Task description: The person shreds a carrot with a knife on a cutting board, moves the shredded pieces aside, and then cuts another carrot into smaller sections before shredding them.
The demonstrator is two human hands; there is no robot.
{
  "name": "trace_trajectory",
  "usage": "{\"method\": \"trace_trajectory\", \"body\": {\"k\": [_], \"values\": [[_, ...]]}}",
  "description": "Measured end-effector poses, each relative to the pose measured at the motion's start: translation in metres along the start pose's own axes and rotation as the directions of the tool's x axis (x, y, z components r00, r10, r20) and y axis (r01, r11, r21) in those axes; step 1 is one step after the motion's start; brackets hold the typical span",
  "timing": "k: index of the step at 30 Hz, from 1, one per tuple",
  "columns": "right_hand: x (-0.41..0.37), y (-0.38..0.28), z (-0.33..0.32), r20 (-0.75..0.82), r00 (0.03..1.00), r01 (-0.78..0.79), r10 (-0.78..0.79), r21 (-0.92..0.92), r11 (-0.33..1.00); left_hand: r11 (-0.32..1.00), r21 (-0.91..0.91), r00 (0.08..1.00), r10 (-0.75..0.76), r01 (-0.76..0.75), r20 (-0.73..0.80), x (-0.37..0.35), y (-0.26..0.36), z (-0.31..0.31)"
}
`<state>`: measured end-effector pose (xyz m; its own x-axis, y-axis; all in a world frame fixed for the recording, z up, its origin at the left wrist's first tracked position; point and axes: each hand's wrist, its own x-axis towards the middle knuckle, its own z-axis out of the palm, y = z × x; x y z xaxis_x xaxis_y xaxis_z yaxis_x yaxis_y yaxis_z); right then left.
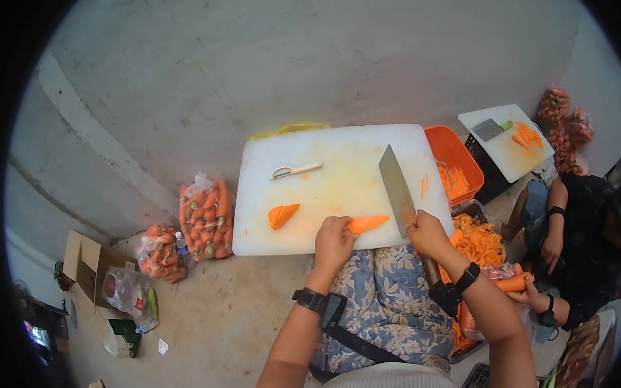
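Observation:
On the white cutting board [347,148], my left hand [335,241] pinches a peeled carrot [369,223] near the board's front edge, its narrow end pointing right. My right hand [428,234] is closed on a cleaver [395,186] where the blade meets the handle; the broad blade stands tilted over the board, just right of the carrot's tip and apart from it. A cut carrot piece [282,216] lies left of my left hand. Farther back rests a peeler [296,170] with a pale handle. Small orange scraps dot the board.
Right of the board are an orange bucket [473,159] and a crate of carrot shreds [480,242]. A co-worker's hand [528,292] holds a carrot [513,282] close by. A second board [513,158] stands beyond. Bagged carrots [207,217] and a cardboard box [92,264] sit left.

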<state>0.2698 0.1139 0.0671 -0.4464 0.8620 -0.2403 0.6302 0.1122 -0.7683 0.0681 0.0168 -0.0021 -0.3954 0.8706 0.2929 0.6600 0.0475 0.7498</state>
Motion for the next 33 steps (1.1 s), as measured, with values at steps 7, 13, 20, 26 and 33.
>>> {"method": "trace_trajectory", "body": {"k": [7,13,20,26,33], "values": [[0.008,-0.007,0.021,-0.066,0.986,0.130,-0.153,-0.272,0.954,0.999,0.038,0.999,-0.035,0.035,0.000,0.001,0.003,0.005],[0.007,-0.023,0.039,-0.038,0.980,0.167,-0.194,-0.371,0.913,0.987,0.161,0.999,-0.003,0.011,-0.053,0.002,0.012,0.011],[0.008,-0.028,0.026,-0.021,0.975,0.201,-0.221,-0.338,0.919,0.989,0.151,0.999,-0.003,0.009,-0.041,0.001,0.010,0.009],[0.010,-0.002,-0.005,-0.090,0.978,0.125,-0.189,-0.473,0.872,0.976,0.199,0.992,0.065,-0.086,0.110,0.018,0.016,-0.006],[0.006,0.010,0.006,-0.102,0.973,0.149,-0.208,-0.414,0.898,0.953,0.297,0.964,-0.022,-0.060,0.266,0.033,0.021,-0.007]]}}
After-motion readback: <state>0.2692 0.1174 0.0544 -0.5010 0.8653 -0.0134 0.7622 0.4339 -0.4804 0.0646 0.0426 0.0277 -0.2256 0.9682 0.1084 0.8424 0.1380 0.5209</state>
